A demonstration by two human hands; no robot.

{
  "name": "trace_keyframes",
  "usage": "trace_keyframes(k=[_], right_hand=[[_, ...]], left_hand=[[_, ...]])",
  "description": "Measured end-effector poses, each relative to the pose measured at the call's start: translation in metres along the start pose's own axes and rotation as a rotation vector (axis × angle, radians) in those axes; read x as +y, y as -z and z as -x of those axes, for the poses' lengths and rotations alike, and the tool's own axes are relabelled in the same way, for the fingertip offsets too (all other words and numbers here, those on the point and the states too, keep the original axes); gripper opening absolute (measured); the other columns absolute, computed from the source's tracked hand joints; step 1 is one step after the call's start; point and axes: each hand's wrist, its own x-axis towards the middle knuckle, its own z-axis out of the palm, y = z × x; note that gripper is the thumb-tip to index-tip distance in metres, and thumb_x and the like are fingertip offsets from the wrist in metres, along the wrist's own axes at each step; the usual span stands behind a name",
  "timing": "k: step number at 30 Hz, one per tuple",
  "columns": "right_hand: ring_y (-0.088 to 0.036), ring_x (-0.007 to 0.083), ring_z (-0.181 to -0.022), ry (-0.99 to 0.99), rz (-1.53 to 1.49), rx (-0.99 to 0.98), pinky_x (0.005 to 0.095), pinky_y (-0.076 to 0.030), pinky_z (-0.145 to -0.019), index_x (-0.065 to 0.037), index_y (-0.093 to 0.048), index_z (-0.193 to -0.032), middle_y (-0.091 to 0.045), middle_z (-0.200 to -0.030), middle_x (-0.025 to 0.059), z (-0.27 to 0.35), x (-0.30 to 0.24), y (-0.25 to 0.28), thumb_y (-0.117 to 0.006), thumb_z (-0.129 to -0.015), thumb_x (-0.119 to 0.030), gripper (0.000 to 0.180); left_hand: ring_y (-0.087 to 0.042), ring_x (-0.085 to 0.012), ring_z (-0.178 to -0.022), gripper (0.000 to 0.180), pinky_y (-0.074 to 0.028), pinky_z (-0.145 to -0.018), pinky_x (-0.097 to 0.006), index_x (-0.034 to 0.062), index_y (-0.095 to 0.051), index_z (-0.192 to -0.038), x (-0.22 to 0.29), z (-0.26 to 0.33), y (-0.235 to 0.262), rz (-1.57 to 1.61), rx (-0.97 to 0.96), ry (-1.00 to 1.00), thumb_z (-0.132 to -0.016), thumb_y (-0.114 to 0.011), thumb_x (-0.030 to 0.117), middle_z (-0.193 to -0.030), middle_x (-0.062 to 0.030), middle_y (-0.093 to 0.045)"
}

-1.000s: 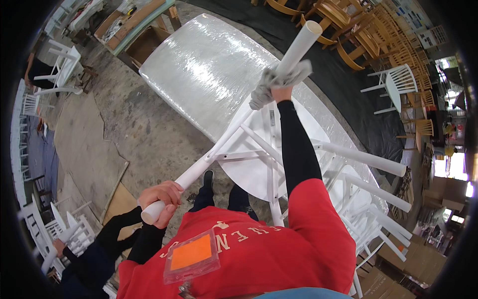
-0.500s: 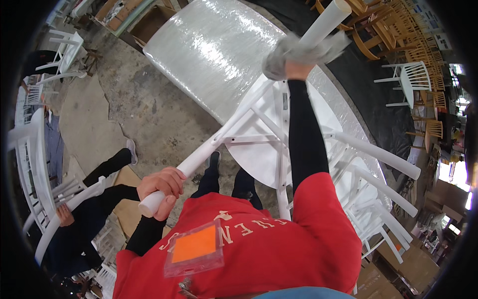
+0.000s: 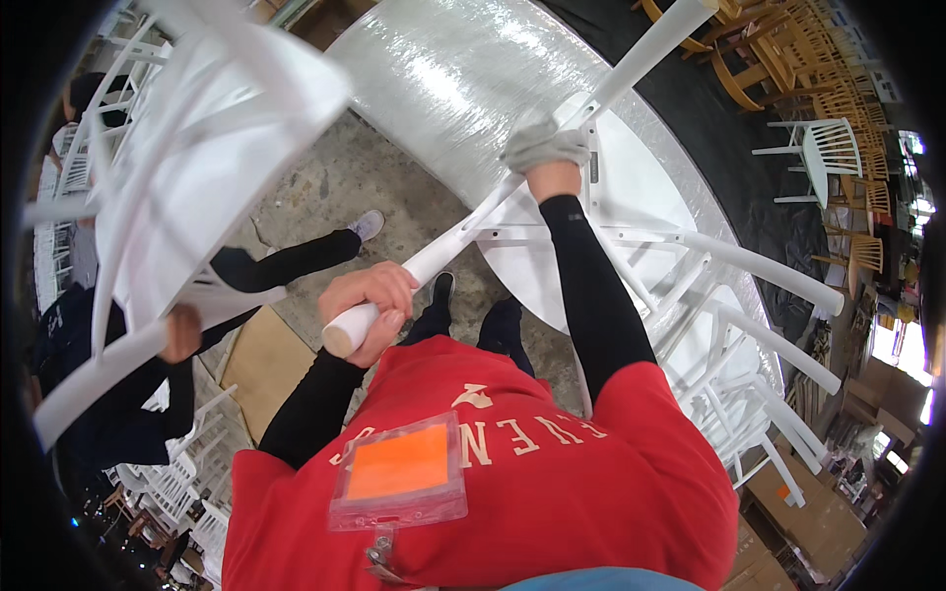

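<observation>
A white chair (image 3: 650,187) lies upside down in front of me, its rounded seat underneath and its pale legs pointing outward. My left hand (image 3: 372,303) is bare and wrapped round the end of the near-left leg (image 3: 439,258). My right hand (image 3: 550,169) is closed on a grey cloth (image 3: 544,145), pressed against the chair near where the far leg (image 3: 645,64) joins the seat. The cloth hides most of its fingers.
A table top (image 3: 434,74) wrapped in shiny film lies beneath the chair. At left, a co-worker's hand (image 3: 181,333) grips another white chair (image 3: 212,163), close to my left side. More white chairs (image 3: 724,394) are stacked at right; wooden chairs (image 3: 759,69) stand beyond.
My right hand and the cloth have moved from the far leg down toward the seat joint. The co-worker's chair has swung up and nearer at left. My left hand keeps its hold.
</observation>
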Motion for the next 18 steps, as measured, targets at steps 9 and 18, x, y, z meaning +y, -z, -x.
trace_keyframes(k=[9, 18], right_hand=[[-0.057, 0.0323, -0.112, 0.596, 0.178, 0.382, 0.0508, -0.042, -0.099, -0.007, -0.068, -0.108, -0.066, -0.108, 0.0121, -0.011, 0.029, 0.072, -0.063, -0.084, -0.028, 0.032], [-0.059, 0.0322, -0.109, 0.607, -0.752, -0.094, 0.0453, -0.048, -0.088, -0.008, -0.066, -0.103, -0.068, -0.105, 0.0125, 0.160, -0.074, 0.010, -0.064, -0.083, -0.024, 0.026]], left_hand=[[-0.062, -0.0224, -0.074, 0.014, -0.049, -0.091, -0.050, 0.0076, -0.049, -0.080, 0.000, 0.011, 0.007, -0.041, -0.081, 0.034, -0.089, -0.060, 0.006, -0.074, -0.0068, -0.060], [-0.044, -0.0374, -0.130, 0.048, -0.033, -0.110, -0.051, 0.0013, -0.050, -0.114, -0.007, 0.019, 0.009, -0.456, 0.140, -0.112, -0.084, -0.073, 0.030, -0.131, -0.0211, -0.051]])
